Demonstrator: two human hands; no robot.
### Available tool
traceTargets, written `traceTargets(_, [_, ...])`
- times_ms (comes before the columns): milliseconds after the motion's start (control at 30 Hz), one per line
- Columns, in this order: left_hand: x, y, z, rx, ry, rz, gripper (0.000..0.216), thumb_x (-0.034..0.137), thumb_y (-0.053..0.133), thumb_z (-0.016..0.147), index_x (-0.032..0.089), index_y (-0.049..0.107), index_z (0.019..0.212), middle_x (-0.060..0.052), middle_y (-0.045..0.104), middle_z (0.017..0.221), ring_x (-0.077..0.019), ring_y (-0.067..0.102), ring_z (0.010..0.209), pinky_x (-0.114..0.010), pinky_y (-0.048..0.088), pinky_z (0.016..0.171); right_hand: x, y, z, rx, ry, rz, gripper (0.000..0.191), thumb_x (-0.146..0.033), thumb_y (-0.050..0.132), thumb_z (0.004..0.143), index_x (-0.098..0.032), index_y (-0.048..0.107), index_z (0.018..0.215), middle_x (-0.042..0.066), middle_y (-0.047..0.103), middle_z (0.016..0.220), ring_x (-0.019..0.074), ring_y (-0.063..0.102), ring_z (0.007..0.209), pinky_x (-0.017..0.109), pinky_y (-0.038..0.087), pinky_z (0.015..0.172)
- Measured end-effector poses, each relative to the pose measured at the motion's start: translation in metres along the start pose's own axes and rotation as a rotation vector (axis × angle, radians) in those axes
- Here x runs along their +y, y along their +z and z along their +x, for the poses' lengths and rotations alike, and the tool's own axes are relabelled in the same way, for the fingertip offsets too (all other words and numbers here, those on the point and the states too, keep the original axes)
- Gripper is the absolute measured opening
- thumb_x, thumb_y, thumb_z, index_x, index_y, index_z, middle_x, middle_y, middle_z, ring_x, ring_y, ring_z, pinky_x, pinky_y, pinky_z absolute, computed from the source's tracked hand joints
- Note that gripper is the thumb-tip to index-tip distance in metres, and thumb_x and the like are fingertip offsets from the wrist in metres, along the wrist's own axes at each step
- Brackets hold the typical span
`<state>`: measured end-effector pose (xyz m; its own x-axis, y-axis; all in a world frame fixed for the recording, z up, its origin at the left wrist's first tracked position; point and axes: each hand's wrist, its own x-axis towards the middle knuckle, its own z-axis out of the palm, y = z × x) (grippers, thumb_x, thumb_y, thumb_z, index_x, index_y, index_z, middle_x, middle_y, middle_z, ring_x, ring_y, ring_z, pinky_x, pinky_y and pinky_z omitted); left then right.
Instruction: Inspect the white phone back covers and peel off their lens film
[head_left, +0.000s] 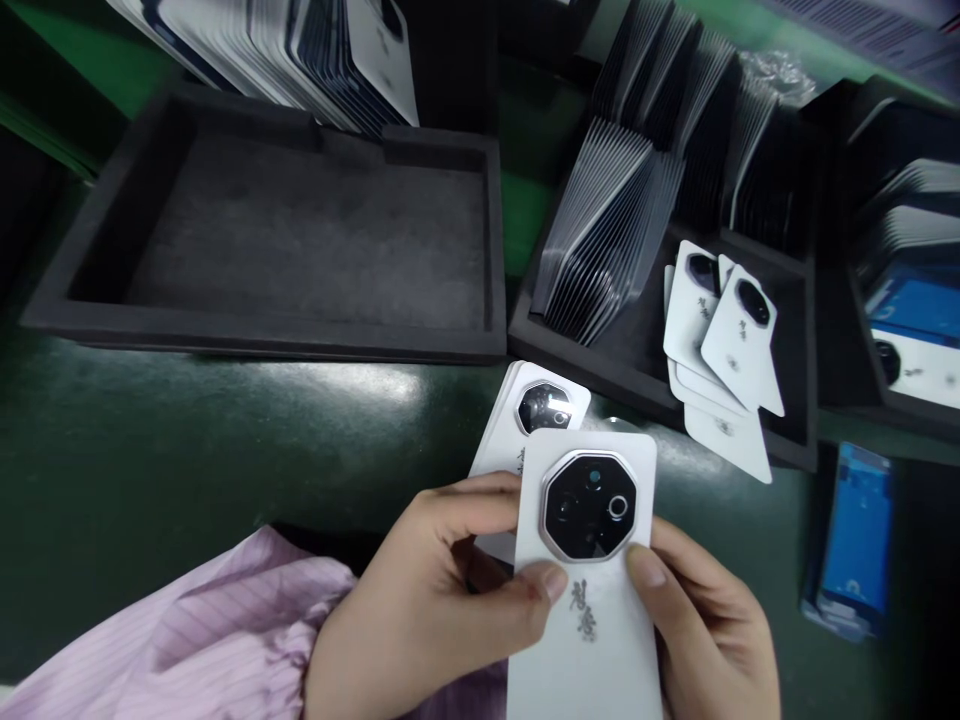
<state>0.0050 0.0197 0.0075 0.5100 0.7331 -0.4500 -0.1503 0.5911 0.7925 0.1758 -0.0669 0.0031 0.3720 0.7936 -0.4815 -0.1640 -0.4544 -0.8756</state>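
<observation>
Between my two hands I hold a white phone back cover (pixel 583 660) with a black octagonal camera window and dark script below it. My left hand (pixel 442 590) grips its left edge, thumb on the face and fingers behind. On the right edge, my right hand (pixel 705 620) pinches it the same way, thumb just below the camera window. Just beyond the held cover, a small stack of similar white covers (pixel 501 425) lies on the dark green table (pixel 315 430), partly hidden by the cover and my left hand.
An empty black foam tray (pixel 300 345) stands at the left, with a row of covers (pixel 330 60) behind it. In a second black tray (pixel 802 350) are upright covers (pixel 600 240) and loose white ones (pixel 739 345). A blue-filmed phone part (pixel 856 530) lies right.
</observation>
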Motion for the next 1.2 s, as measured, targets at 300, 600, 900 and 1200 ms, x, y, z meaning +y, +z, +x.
traceTargets(300, [-0.017,-0.004,-0.016,-0.017,-0.052,-0.124,0.034,0.030,0.068,0.101,0.017,0.075,0.070,-0.002,0.058,0.082,-0.0168,0.049,0.075,-0.029,0.039,0.066,-0.006,0.001,0.005,0.045,-0.145,-0.183,0.016,-0.043,0.086,0.086,-0.030,0.091,0.094,0.004,0.081,0.067,0.0236,0.075,0.053,0.024,0.059,0.040])
traceTargets(600, [-0.017,-0.004,-0.010,-0.063,-0.071,-0.085,0.025,0.021,0.066,0.095,0.016,0.067,0.071,-0.002,0.055,0.085,-0.0160,0.044,0.072,-0.029,0.032,0.059,-0.016,0.011,0.014,0.122,-0.254,-0.273,0.028,-0.048,0.089,0.078,-0.024,0.090,0.094,0.003,0.074,0.057,0.0224,0.066,0.046,0.025,0.050,0.033])
traceTargets(900, [-0.016,-0.002,-0.008,-0.041,-0.009,-0.084,0.024,0.005,0.072,0.087,0.023,0.089,0.089,-0.002,0.070,0.092,-0.0165,0.060,0.080,-0.023,0.047,0.065,0.004,-0.004,0.001,0.020,-0.153,-0.159,0.008,-0.038,0.083,0.091,-0.038,0.090,0.096,0.001,0.080,0.067,0.0138,0.065,0.044,0.016,0.054,0.040])
traceTargets(1200, [-0.019,-0.005,-0.014,-0.056,-0.092,-0.142,0.013,0.020,0.078,0.093,0.025,0.090,0.098,-0.002,0.067,0.090,-0.0167,0.056,0.078,-0.023,0.045,0.066,0.001,0.006,0.001,-0.004,-0.236,-0.091,0.013,-0.034,0.081,0.093,-0.043,0.089,0.099,0.000,0.078,0.071,0.0137,0.065,0.052,0.016,0.053,0.046])
